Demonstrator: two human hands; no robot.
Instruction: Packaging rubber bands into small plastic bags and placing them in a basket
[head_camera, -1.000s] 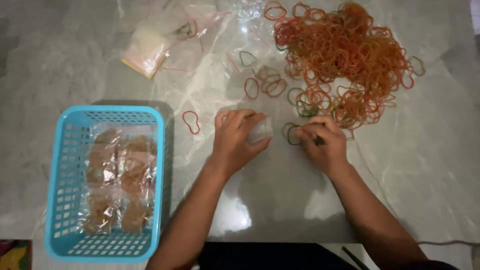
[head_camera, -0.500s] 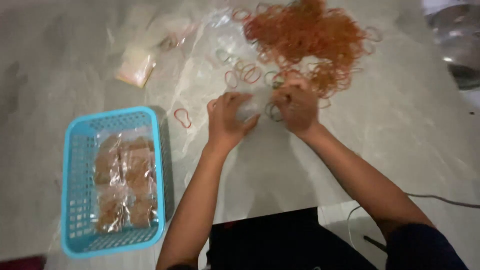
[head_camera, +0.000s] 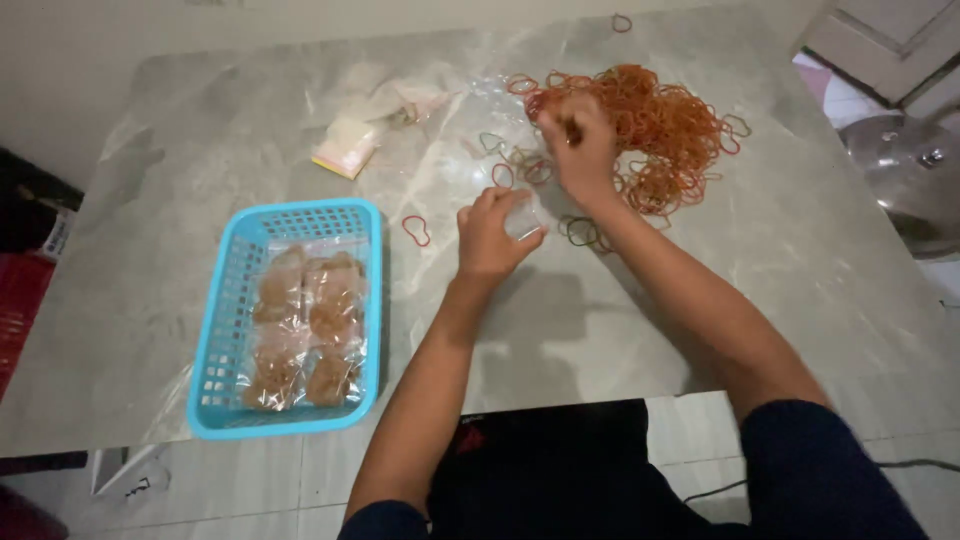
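While the small clear bag (head_camera: 524, 220) sits pinched in the left hand (head_camera: 490, 235) at table centre, the right hand (head_camera: 578, 145) closes on the rubber band pile (head_camera: 660, 125), up and right of the bag. Blue basket (head_camera: 225, 300) of filled packets lies well left.

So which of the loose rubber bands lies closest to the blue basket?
The single red rubber band, lying alone on the table just right of the blue basket. The other loose bands sit farther right, near the orange pile.

Single head-worn view, looking steeply down, table (head_camera: 760, 300) near
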